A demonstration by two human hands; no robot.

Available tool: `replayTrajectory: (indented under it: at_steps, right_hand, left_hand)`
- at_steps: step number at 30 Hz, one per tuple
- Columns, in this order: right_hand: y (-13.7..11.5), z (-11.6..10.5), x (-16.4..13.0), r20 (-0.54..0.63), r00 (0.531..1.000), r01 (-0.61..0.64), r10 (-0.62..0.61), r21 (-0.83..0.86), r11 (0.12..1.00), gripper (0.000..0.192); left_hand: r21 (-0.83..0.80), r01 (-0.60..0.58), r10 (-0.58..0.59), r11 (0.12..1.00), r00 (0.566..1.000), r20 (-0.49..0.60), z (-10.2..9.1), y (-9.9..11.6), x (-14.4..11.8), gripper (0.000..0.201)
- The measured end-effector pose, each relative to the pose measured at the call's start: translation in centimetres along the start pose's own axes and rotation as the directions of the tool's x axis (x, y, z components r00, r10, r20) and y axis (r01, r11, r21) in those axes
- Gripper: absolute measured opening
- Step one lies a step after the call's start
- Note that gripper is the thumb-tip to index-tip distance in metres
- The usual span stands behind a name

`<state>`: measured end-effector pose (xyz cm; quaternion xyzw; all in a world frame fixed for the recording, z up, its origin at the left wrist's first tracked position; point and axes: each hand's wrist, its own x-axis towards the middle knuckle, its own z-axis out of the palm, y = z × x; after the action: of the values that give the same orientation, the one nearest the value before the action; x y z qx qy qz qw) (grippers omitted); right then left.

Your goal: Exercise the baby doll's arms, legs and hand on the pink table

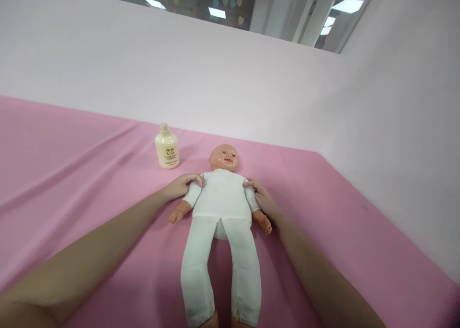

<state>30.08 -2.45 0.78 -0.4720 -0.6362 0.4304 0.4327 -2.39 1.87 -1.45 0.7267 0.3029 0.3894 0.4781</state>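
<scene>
The doll [222, 194] lies on its back on the pink cloth [89, 175], right between the person's 2 hands, with its bald head at the far end and its legs stretched toward the near edge. Its trunk, sleeves and legs are white. From where I stand, the left hand [185, 185] is curled around the doll's upper arm on the left side, close to the shoulder. The right hand [263, 197] has hold of the upper arm on the right, with some of its fingers hidden from me. So the 2 hands are apart, the doll's chest filling the space between them; how firmly they grip, I can't tell. The doll's own hands lie nearer than the person's. Left of its head and just beyond the left hand, a cream bottle [167, 148] stands upright. On the far side rises a white wall [143, 69].
</scene>
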Motion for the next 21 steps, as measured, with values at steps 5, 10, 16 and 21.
replayTrajectory:
  at_steps: [5,10,16,21]
  right_hand:
    - [0.5,-0.2,0.2,0.021,0.999,-0.027,0.027,0.012,1.000,0.040]
    - [0.1,-0.3,0.0,-0.007,1.000,-0.010,0.010,0.045,0.999,0.039]
    - [-1.0,-0.5,-0.2,-0.058,0.997,-0.040,0.043,0.053,0.998,0.039]
    - [-0.7,-0.9,0.3,-0.117,0.991,-0.050,0.060,0.084,0.995,0.034]
  left_hand:
    - [-0.067,0.043,-0.044,0.997,0.999,-0.018,-0.1,-0.2,0.1,0.026]
    - [-0.105,0.077,-0.082,0.992,0.996,-0.047,0.0,0.0,0.1,0.034]
    - [-0.131,0.134,-0.147,0.982,0.985,-0.095,0.3,1.1,0.0,0.034]
    - [-0.072,0.126,-0.133,0.989,0.985,-0.112,0.3,1.6,-0.1,0.045]
